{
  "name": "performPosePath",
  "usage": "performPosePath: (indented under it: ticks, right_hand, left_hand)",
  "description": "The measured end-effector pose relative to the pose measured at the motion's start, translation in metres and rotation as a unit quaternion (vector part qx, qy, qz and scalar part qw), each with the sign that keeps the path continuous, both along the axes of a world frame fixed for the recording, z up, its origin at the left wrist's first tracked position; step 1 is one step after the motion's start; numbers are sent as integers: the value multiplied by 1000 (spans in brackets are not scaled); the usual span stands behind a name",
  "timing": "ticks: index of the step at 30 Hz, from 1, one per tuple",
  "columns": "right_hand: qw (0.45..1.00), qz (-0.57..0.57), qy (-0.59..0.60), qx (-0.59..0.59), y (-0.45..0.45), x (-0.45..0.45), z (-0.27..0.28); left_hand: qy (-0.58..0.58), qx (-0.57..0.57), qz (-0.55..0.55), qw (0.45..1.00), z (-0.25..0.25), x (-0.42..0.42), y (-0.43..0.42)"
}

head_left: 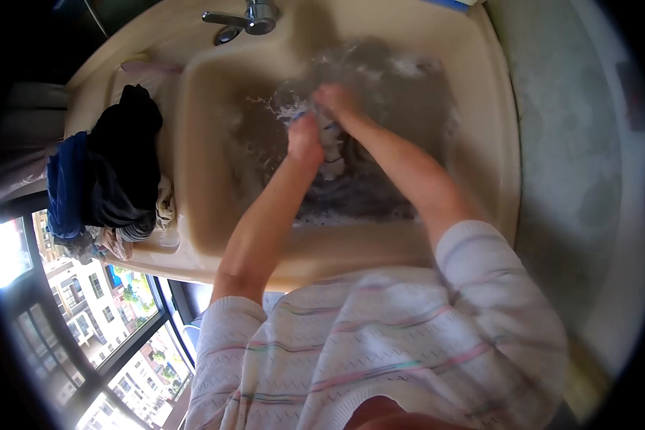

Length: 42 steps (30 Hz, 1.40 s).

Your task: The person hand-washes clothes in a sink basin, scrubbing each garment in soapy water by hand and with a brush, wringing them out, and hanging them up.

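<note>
Left hand and right hand grasp a pale cloth, which trails between them toward the near side.

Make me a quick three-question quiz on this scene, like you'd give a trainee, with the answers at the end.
1. Multiple choice: where is the clothes pile?
a) left of the basin
b) right of the basin
c) on the floor

2. True or false: the left hand and right hand are both inside the basin area, close together.

3. Fill in the blank, clear or murky: the water looks ____.

Key: 1. a. 2. True. 3. Murky.
</note>
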State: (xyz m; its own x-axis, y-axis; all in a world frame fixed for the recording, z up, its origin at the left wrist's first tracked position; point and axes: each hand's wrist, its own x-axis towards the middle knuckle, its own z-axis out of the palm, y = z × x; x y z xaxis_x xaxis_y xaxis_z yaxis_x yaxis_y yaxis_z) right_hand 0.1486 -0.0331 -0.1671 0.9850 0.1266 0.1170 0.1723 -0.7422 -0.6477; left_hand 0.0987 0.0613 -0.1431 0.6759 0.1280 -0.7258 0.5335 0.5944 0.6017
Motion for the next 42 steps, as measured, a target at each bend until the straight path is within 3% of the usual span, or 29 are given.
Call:
performPosePath:
  ticks: [1, 4, 5, 6, 8, 10, 11, 13, 15, 16, 18, 19, 21, 22, 24, 25, 28, 29, 31, 32, 33, 34, 36, 38, 41, 42]
  right_hand:
    - [998, 0, 51, -31, -7, 5, 7]
    - [999, -31, 2, -23, -3, -23, 20]
    - [999, -13, -6, 41, 6, -44, 34]
    - [995, 20, -58, 80, 12, -61, 51]
    - [988, 58, -92, 113, 16, -72, 58]
    - [993, -60, 67, 79, 1, -33, 22]
    - [987, -92, 55, 120, -20, -7, -17]
    - [991, -93, 90, 41, -58, 12, -3]
    - [970, -133, 162, 120, -97, 26, 12]
    - [950, -148, 195, 196, -120, 34, 7]
    - [883, -176, 262, 347, -153, 41, -9]
    - [891, -157, 242, 350, -132, 28, 0]
    - [954, -27, 226, 195, -91, 12, -12]
    - [969, 40, 214, 114, -81, 9, -15]
    - [935, 53, 288, 197, -93, 13, -14]
    - [914, 61, 327, 235, -105, 14, -11]
    - [880, -114, 313, 340, -146, 20, 19]
    - [891, -82, 289, 341, -130, 15, 30]
    - [968, 62, 176, 169, -87, 19, -18]
    - [887, 66, 250, 381, -56, 4, -29]
    - [960, 152, 93, 218, -33, -18, 22]
    - [984, 138, -15, 113, -6, -39, 43]
    - [963, 120, -117, 209, 28, -82, 72]
    - [969, 112, -150, 159, 35, -81, 66]
    - [985, 44, -129, 110, 27, -45, 43]
    - [990, 13, -79, 116, 11, -19, 24]
  left_hand:
    - [0, 0, -15, 1000, -6, 4, -1]
    - [-35, -28, -15, 999, -28, 8, 1]
    - [-48, -35, -10, 998, -37, 6, 11]
    - [-196, -34, -135, 971, -81, 2, 32]
    - [-158, -268, -89, 946, -64, -4, 35]
    - [-60, -92, -69, 992, -11, 1, 4]
    - [-13, 0, -58, 998, 9, 6, -6]
    - [-144, 199, -209, 947, -30, 21, 12]
    - [-117, 35, -144, 982, 6, 20, 25]
    - [-142, 108, -159, 971, 8, 23, 45]
    - [-135, 15, -125, 983, -15, 24, 81]
    - [-122, 151, -139, 971, -18, 21, 71]
    - [-92, 413, -162, 892, -20, 14, 43]
    - [-94, 324, -192, 922, -24, 17, 45]
    - [-89, 135, -246, 956, -34, 21, 57]
    - [-84, 85, -180, 976, -21, 20, 66]
    - [-25, -17, -188, 982, -26, 23, 96]
    - [-75, 65, -224, 969, -25, 21, 85]
    - [-93, -72, -181, 976, -10, 19, 53]
    - [-99, -137, -160, 972, 4, 19, 41]
    - [-58, -181, -166, 968, 15, 18, 37]
    - [-111, -127, -156, 973, 8, 17, 37]
    - [-216, -21, -135, 967, -25, 9, 41]
    - [-272, 13, -130, 953, -39, 9, 43]
    - [-275, -41, -138, 951, -52, 15, 43]
    - [-70, 43, -73, 994, -23, 12, 21]
